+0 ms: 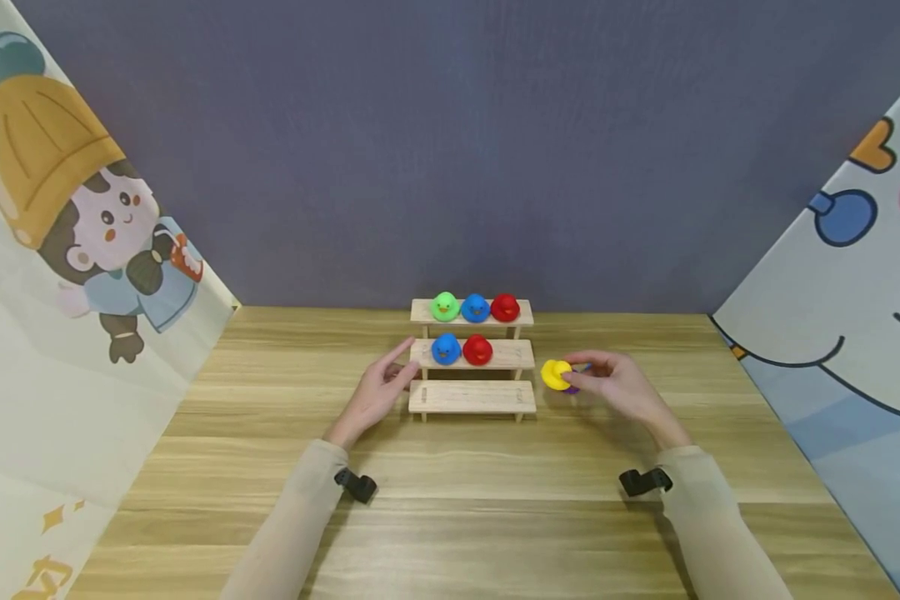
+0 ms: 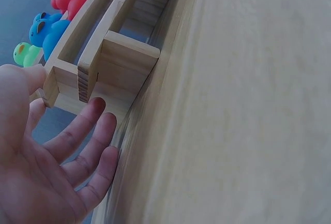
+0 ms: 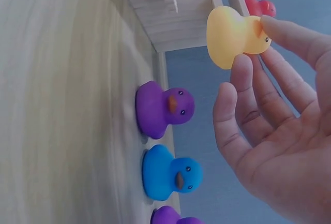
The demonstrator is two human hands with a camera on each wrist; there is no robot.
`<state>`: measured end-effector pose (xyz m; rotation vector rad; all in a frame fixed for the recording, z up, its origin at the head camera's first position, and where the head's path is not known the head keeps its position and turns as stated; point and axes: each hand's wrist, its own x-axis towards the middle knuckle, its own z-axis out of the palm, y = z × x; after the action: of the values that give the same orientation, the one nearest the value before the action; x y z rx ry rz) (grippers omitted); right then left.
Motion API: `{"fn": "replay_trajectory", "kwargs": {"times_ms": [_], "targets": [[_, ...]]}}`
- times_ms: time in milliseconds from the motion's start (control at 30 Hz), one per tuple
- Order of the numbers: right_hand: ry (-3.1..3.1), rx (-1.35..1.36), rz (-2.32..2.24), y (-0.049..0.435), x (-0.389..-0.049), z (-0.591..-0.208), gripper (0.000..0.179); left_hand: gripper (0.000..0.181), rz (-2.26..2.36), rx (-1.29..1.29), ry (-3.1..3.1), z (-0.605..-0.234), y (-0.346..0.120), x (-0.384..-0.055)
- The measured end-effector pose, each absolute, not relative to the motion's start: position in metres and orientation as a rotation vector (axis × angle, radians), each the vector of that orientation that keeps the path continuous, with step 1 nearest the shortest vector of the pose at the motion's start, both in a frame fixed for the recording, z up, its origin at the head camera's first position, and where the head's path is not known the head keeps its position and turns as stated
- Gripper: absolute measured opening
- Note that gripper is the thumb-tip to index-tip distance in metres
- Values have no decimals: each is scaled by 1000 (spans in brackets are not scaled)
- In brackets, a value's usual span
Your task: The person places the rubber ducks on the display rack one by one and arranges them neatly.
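A yellow rubber duck [image 1: 552,375] is pinched at its head between the thumb and fingers of my right hand [image 1: 621,387], held just right of the wooden three-tier stand [image 1: 472,398]. My left hand [image 1: 375,393] is at the stand's left end, its thumb and index finger at the middle tier's edge and the other fingers loosely extended. The top tier carries a green duck [image 1: 445,307], a blue duck [image 1: 476,308] and a red duck [image 1: 506,307]. On the middle tier sit another blue duck [image 1: 446,349] and another red duck [image 1: 477,350]. The lowest tier is bare.
In the right wrist view, a purple duck [image 3: 155,109], a blue duck [image 3: 163,175] and another purple duck [image 3: 168,216] stand in a row on the table, mostly hidden behind my right hand in the head view. A dark wall panel [image 1: 472,167] rises behind the stand.
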<state>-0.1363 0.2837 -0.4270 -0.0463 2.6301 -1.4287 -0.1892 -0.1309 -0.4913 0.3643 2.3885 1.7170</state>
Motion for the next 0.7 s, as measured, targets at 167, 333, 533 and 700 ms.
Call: {"fn": "replay_trajectory", "kwargs": {"times_ms": [167, 333, 533, 700], "targets": [[2637, -44, -1413, 280, -139, -422, 49, 60, 1711, 367, 2398, -491, -130, -189], [2639, -48, -1428, 275, -142, -419, 49, 61, 1722, 362, 2401, -491, -130, -190], [2647, -23, -1451, 270, -144, -416, 47, 62, 1713, 380, 2389, -492, -129, -189], [2632, -33, -1537, 260, -148, -414, 46, 60, 1736, 364, 2385, -490, -128, -188]]}}
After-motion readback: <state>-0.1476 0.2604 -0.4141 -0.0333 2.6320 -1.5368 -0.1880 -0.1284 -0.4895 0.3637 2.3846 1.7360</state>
